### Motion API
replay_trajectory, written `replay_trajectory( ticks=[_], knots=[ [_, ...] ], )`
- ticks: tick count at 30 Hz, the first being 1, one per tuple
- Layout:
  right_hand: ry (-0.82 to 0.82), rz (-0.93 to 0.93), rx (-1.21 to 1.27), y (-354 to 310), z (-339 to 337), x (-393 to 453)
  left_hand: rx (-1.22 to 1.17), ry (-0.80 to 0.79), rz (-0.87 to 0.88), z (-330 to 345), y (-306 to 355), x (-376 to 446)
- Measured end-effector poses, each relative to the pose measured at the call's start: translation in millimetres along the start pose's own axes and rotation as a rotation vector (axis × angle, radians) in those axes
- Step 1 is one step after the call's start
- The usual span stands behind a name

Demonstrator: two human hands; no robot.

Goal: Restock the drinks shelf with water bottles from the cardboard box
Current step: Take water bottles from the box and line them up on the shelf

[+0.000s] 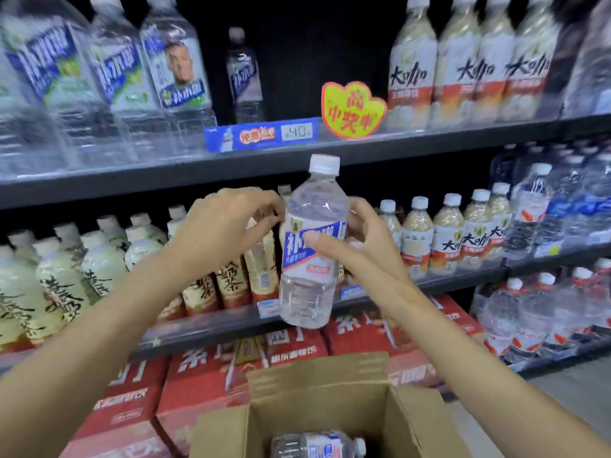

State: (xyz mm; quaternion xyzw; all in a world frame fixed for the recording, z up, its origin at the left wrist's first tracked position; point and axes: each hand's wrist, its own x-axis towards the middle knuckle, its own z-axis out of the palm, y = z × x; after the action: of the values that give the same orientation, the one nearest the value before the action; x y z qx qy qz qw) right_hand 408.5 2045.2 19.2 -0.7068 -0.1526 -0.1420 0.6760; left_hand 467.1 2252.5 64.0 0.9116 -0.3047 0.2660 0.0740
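— Where's the water bottle (310, 246)?
— Upright before the shelf (231, 163), above the cardboard box (317, 401). Right hand (360, 239) fingers curl round it; left hand (228, 223) touches it, fingers loosely bent.

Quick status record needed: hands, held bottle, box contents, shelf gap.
held bottle: water bottle, upright, white cap on
right hand: grips the bottle at its blue label
left hand: fingertips at the bottle's left side
cardboard box: open, one bottle lying inside
shelf gap: upper shelf, beside lone bottle
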Motion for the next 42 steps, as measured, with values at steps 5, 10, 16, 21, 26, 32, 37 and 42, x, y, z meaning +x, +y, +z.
replay_trajectory(
  ticks=[5,10,16,21,26,32,37,42],
  knots=[
    [0.005,-0.139,0.075,-57.2,-2.1,33.3,0.046,0.145,0.054,-60.6,-6.6,31.7],
    [0.011,-0.212,0.085,-106.1,-1.5,61.7,0.105,0.231,0.074,-103.4,-17.8,61.9],
    [0.083,-0.254,0.144,-150.0,12.1,105.3,0.205,0.191,0.081,-121.7,-37.6,84.3],
    [0.107,-0.294,0.14,-161.9,20.8,152.2,0.43,0.25,0.263,-116.3,-67.0,95.5],
    [0.096,-0.354,0.055,-159.3,32.5,195.0,0.522,0.247,0.416,-115.5,-89.6,111.2],
    [-0.007,-0.39,-0.142,-122.4,39.2,218.5,0.521,0.207,0.501,-104.9,-88.6,121.3],
    [-0.006,-0.348,-0.232,-113.1,30.1,245.9,0.354,0.053,0.335,-83.4,-74.6,112.1],
    [0.004,-0.239,-0.243,-109.1,23.5,272.6,0.271,-0.01,0.274,-74.7,-73.2,109.4]
  ],
)
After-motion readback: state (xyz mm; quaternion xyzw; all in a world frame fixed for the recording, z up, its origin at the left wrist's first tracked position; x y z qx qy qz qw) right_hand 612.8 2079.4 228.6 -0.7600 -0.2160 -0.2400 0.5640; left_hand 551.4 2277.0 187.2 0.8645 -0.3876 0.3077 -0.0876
